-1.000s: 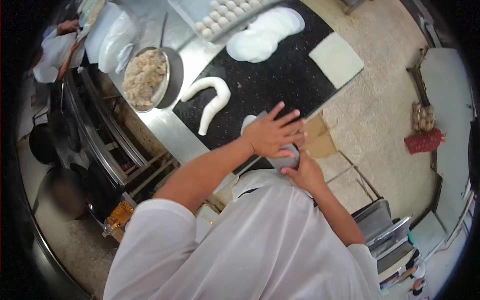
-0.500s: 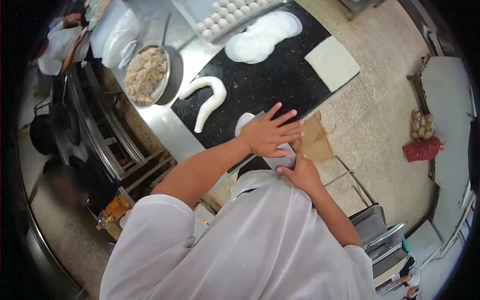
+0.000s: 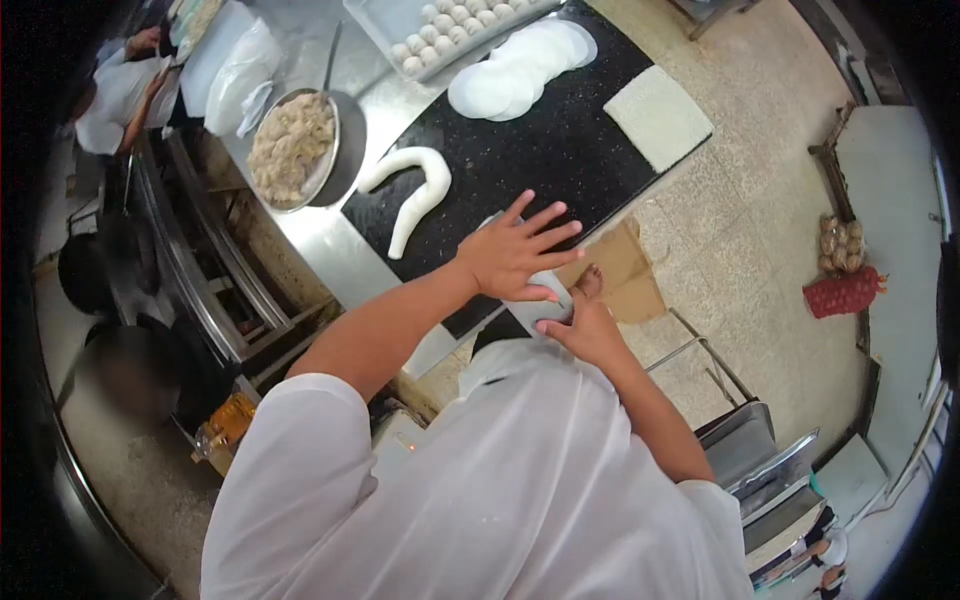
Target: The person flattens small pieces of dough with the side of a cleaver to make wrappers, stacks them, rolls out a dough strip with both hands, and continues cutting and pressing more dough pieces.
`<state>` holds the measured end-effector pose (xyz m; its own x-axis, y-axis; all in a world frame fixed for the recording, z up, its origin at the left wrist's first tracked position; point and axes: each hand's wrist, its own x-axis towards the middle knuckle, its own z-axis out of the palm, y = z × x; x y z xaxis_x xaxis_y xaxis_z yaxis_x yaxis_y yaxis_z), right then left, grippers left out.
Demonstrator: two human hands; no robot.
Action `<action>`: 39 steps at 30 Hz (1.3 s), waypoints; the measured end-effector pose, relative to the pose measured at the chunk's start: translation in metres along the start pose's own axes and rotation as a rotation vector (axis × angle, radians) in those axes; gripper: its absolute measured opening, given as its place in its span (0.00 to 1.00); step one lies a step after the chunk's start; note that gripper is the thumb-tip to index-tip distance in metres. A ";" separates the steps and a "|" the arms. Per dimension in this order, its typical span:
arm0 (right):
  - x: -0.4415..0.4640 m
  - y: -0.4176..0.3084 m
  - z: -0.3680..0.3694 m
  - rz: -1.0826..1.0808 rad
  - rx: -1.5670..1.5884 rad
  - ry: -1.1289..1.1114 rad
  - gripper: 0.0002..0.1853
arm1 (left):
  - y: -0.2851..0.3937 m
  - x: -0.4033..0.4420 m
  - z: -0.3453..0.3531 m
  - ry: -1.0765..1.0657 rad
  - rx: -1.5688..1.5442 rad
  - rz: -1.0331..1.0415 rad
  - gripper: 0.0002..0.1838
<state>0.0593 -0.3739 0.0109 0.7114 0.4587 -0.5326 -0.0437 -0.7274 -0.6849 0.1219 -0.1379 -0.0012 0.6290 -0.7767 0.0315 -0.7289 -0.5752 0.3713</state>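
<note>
1. While the flat grey tool point(image 3: 530, 311) lies at the near edge of the desk point(image 3: 560, 165), its broad face is covered by the left hand point(image 3: 518, 252) and its near, right-side end is held by the right hand point(image 3: 588, 332).

2. Its long axis is set slantwise, running from the right hand forward and leftward beneath the left palm; whatever may be under it is hidden.

3. The left hand is held palm down with its fingers spread, pointed forward and right; the left forearm point(image 3: 385, 320) is angled across from the left side.

4. The right hand is closed on the tool's end, with the thumb laid over the upper face; how the other fingers are wrapped cannot be told. The right forearm point(image 3: 655, 415) is slanted forward and left.

5. Forward and left of the left hand, which is the nearer one, a hooked dough roll point(image 3: 434, 193) is seen, well apart from the tool. Farther forward, overlapping round white sheets point(image 3: 515, 82) are spread, with a white cloth point(image 3: 658, 118) to their right.
</note>
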 end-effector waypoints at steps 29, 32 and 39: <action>0.027 -0.027 -0.036 -0.005 -0.098 0.341 0.24 | 0.025 -0.041 -0.015 0.551 -0.653 -0.846 0.16; 0.038 -0.020 -0.004 -0.210 -0.289 0.134 0.26 | 0.049 -0.058 -0.019 0.615 -0.734 -0.895 0.16; 0.011 0.017 -0.066 -0.264 -0.126 -0.226 0.24 | 0.051 -0.020 -0.072 0.892 -0.905 -0.944 0.15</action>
<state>0.1130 -0.4148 0.0266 0.5133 0.7295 -0.4520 0.2173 -0.6201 -0.7539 0.0916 -0.1334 0.0841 0.9317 0.3392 -0.1300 0.1914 -0.1542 0.9693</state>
